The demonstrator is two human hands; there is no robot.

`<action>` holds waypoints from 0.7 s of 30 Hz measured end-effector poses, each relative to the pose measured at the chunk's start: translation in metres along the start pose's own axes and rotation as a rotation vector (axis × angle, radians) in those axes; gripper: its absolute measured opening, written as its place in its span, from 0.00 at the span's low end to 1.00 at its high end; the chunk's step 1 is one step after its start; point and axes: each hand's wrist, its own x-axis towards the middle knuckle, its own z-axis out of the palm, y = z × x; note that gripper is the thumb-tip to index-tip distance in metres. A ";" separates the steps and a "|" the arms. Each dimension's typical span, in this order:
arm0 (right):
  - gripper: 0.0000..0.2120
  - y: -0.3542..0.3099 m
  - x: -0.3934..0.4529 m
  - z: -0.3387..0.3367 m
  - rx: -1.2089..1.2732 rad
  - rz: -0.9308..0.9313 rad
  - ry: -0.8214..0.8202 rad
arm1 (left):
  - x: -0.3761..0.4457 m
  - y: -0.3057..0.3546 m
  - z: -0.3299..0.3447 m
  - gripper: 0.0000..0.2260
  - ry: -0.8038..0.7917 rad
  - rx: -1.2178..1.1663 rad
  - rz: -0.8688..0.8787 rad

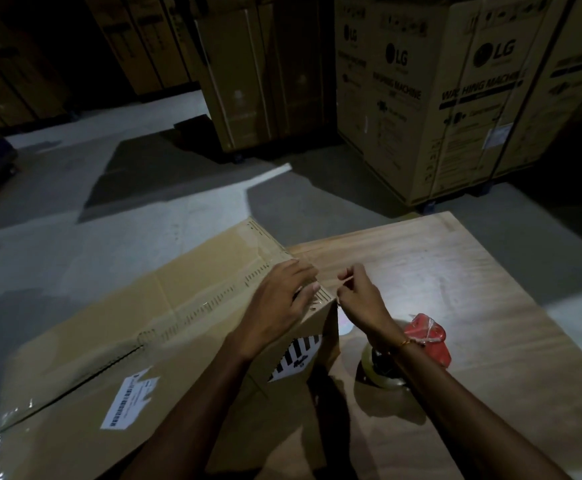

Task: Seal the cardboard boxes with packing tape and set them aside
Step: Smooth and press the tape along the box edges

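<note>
Several tall cartons [431,98] printed "LG" and "WASHING MACHINE" stand on the floor [75,209] well beyond the cardboard box [127,327], at upper right. The scene is dim; only the area around the hands is lit.

The cardboard box lies in the lower left of the view. Its near-right corner rests on a wooden board [456,289] that extends to the right of the box. The top flaps are closed, and a seam runs along the top from the lower left toward the far right corner. A strip of clear tape [213,303] shines along the far part of this seam; the near part of the seam shows a dark gap. A white label [128,398] is stuck on the top, near the lower left of the box. A black-and-white striped sticker [294,356] sits on the side face, below the right corner.

The tape roll [383,368] stands on the board just right of the box, partly hidden by the right forearm. A red dispenser part [430,339] shows just behind the roll.

The left hand [279,299] lies palm down on the box top at the right corner, fingers spread and pressed flat, gripping nothing. The right hand [359,292] hovers just beside that corner, thumb and forefinger pinched together; whether they hold a tape end cannot be told. A thin gold bracelet [405,344] circles the right wrist.
</note>
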 end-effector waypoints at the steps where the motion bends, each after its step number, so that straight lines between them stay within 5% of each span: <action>1: 0.06 -0.001 0.002 0.003 -0.063 -0.071 0.056 | 0.003 -0.005 -0.002 0.20 0.031 0.002 0.005; 7: 0.06 -0.014 0.015 0.031 -0.484 -0.383 0.121 | 0.027 -0.034 -0.010 0.11 0.012 0.105 0.093; 15: 0.08 -0.001 0.014 0.040 -0.565 -0.341 0.201 | 0.048 -0.055 -0.020 0.08 -0.031 0.167 0.174; 21: 0.07 0.001 0.014 0.041 -0.519 -0.276 0.207 | 0.078 -0.085 -0.029 0.12 -0.068 0.226 0.013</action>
